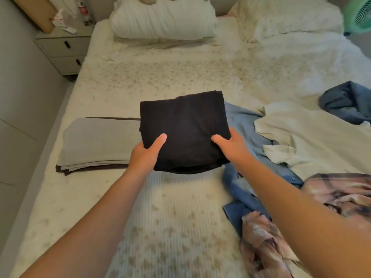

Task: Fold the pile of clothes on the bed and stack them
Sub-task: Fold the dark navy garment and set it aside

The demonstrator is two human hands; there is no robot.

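Black folded garment (pixel 184 129) gripped by left hand (pixel 145 155) and right hand (pixel 230 147), held above bed (pixel 160 77) | folded grey stack (pixel 96 143) just left | blue shirt (pixel 241 125), cream top (pixel 301 137), denim (pixel 347 101), plaid (pixel 341 193) remained unfolded.

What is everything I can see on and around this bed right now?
Folded garment: one, black, held above mid-bed.
Folded stack: one, grey over dark brown, bed's left side.
Shirt: one, light blue, right of the black garment.
Cream garment: one, unfolded, right.
Denim garment: one, blue, far right.
Patterned garments: pinkish, near right; count unclear.
Pillows: white, head of bed.
Nightstand: one, grey, left.
Fan: one, green, top right.
Left hand, right hand: each has a grip on the black garment.
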